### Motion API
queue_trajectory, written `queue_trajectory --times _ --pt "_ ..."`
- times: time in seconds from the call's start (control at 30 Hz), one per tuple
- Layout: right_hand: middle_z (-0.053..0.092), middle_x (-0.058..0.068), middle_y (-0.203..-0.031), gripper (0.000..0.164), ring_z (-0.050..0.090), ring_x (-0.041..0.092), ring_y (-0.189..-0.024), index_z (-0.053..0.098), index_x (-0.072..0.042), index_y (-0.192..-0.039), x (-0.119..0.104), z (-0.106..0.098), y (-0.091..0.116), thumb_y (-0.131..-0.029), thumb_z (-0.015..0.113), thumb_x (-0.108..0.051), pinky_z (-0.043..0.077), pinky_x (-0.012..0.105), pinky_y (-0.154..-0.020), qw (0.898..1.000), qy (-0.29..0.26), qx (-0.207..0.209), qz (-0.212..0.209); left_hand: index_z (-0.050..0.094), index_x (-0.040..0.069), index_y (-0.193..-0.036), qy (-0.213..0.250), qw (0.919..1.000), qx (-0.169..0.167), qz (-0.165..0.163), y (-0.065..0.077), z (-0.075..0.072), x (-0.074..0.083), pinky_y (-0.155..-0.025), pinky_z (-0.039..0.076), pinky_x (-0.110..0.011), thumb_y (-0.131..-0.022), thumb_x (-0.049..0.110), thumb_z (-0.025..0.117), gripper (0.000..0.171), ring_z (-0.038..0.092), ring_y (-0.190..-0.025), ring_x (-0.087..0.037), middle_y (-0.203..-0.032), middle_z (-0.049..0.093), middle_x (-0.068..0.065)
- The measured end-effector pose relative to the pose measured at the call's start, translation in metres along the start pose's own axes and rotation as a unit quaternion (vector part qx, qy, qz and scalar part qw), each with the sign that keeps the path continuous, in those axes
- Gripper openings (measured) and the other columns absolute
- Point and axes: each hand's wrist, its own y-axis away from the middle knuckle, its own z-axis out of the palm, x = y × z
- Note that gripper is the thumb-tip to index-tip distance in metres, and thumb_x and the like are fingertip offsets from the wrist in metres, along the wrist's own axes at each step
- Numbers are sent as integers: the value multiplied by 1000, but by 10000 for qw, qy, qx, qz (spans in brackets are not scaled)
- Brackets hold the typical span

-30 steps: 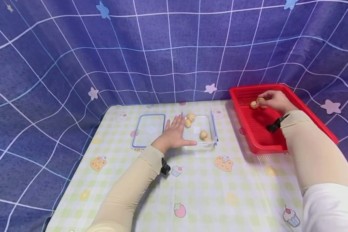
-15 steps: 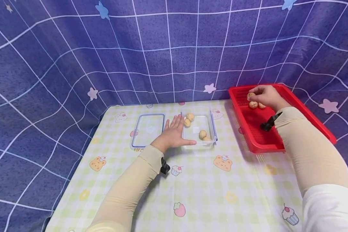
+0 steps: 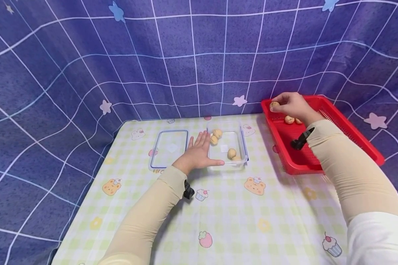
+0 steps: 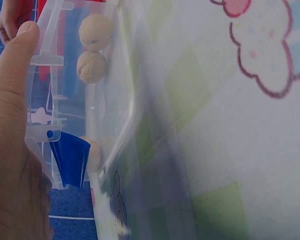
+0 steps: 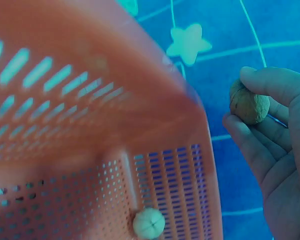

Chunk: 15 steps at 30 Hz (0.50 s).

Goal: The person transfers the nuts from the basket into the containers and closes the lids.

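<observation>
My right hand (image 3: 293, 106) pinches a walnut (image 5: 250, 102) between thumb and fingers, above the far left corner of the red basket (image 3: 296, 170). Two more walnuts show below it, one of them a pale walnut (image 5: 149, 223) on the basket floor. My left hand (image 3: 196, 156) rests with spread, straight fingers at the left side of a clear plastic container (image 3: 230, 165). Its thumb (image 4: 15, 70) lies along the container's rim in the left wrist view. Inside the container are several walnuts, a pair (image 3: 216, 136) at the far left and another pair (image 3: 233, 154) near the front right.
A clear lid (image 3: 169, 149) with a blue seal lies left of the container. A blue locking flap (image 4: 71, 160) hangs from the container's side. The checked tablecloth (image 3: 232, 221) spreads in front, and a blue curtain (image 3: 179, 66) stands behind the table.
The right hand has lifted a walnut from the pile in the basket and moved it left and up toward the basket's far left corner. The left hand has stayed in place.
</observation>
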Motion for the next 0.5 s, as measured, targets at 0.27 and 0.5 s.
queue_trajectory --times 0.27,0.5 --pt "76 14 -100 36 62 -6 -75 72 4 -112 -20 14 -3 -84 82 -16 46 10 -71 9993 -263 52 -269 -4 4 -162 -101 9999 8 25 1 0 0 -124 -5 -54 -75 93 46 134 -5 -156 -29 -169 -3 -16" --pt "76 14 -100 36 64 -4 -77 71 4 -114 -35 27 -7 -84 83 -13 49 11 -70 9981 -514 -83 -339 -5 4 -162 0 10000 3 28 1 0 0 -123 -7 -53 -75 93 47 134 -7 -156 -28 -170 -3 -16"
